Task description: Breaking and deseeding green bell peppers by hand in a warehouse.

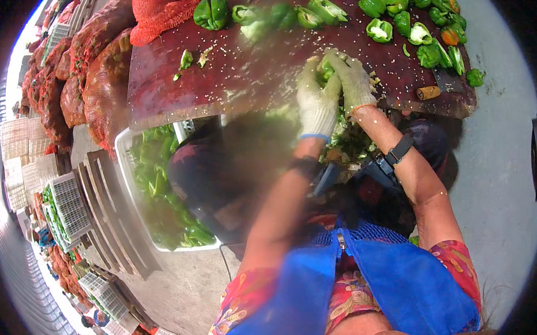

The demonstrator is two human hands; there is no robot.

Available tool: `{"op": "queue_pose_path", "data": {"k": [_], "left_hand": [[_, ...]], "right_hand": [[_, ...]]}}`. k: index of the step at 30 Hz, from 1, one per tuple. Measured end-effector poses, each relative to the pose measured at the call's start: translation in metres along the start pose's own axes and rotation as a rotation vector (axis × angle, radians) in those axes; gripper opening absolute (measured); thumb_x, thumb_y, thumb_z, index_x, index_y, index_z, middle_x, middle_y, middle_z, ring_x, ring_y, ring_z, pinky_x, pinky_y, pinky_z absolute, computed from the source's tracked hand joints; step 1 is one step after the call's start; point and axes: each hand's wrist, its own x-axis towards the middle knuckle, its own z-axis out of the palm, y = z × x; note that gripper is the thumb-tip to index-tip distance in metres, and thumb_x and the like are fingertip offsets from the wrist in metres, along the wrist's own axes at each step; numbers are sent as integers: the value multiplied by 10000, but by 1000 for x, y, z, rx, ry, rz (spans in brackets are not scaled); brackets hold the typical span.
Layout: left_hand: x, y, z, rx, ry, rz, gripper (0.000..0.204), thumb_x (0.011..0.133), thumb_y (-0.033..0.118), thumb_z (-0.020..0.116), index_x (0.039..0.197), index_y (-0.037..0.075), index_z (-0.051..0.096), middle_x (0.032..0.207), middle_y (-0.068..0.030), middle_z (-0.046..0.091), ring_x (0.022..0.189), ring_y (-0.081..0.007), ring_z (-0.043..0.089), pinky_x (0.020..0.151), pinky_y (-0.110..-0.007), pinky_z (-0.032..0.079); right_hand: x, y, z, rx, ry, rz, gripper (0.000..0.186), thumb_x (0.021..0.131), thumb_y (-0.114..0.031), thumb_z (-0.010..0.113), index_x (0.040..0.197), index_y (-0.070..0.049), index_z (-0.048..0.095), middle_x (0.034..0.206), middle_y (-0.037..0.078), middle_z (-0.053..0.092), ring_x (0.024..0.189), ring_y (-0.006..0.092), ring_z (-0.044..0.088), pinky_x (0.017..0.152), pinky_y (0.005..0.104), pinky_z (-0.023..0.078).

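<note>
Both my hands wear whitish knit gloves and meet at the near edge of a dark red board. My left hand and my right hand are closed together around one green bell pepper, which shows only between the fingers. Seeds and bits of pepper lie scattered on the board around them. Whole and halved green peppers are spread along the board's far side.
A white crate of cut green pepper pieces stands below the board on the left. Red mesh sacks are piled at the far left, with stacked white crates beside them. A small brown cylinder lies on the board's right end. Grey floor lies to the right.
</note>
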Motion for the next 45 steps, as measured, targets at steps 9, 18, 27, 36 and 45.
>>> {"op": "queue_pose_path", "data": {"k": [9, 18, 27, 36, 45], "left_hand": [[1, 0, 3, -194, -35, 35, 331, 905, 117, 595, 1208, -15, 587, 1053, -144, 668, 929, -204, 624, 836, -338, 499], [9, 10, -8, -270, -121, -56, 340, 882, 138, 572, 1179, -21, 615, 1126, -102, 639, 1027, -182, 584, 900, -295, 455], [20, -16, -24, -206, 16, -112, 380, 939, 233, 515, 1199, -32, 595, 1287, -183, 554, 1182, -274, 521, 1032, -355, 374], [17, 0, -10, -183, -172, -86, 513, 890, 289, 657, 1283, -17, 538, 1241, -164, 594, 1118, -224, 562, 963, -330, 434], [20, -11, 4, 147, 44, 127, 371, 898, 163, 555, 1219, -21, 571, 1040, -184, 665, 899, -227, 635, 791, -363, 519]], "right_hand": [[-9, 13, 1, -386, 57, -399, 357, 862, -65, 559, 1207, -125, 631, 1127, 129, 651, 1028, 311, 618, 876, 382, 494], [-2, 5, -7, -513, 40, -339, 339, 879, -30, 519, 1207, -87, 584, 1074, 125, 609, 928, 242, 585, 816, 326, 493], [16, 37, -5, -417, 142, -398, 570, 782, 59, 579, 1324, -107, 520, 1219, 210, 582, 1113, 374, 572, 956, 399, 472], [19, 30, 2, -328, 114, -415, 276, 884, -96, 565, 1140, -87, 668, 1103, 125, 675, 1001, 277, 648, 857, 327, 506], [27, 35, 4, -233, 11, -449, 302, 926, -204, 562, 1202, -108, 638, 1104, 142, 660, 976, 235, 649, 826, 336, 508]]}}
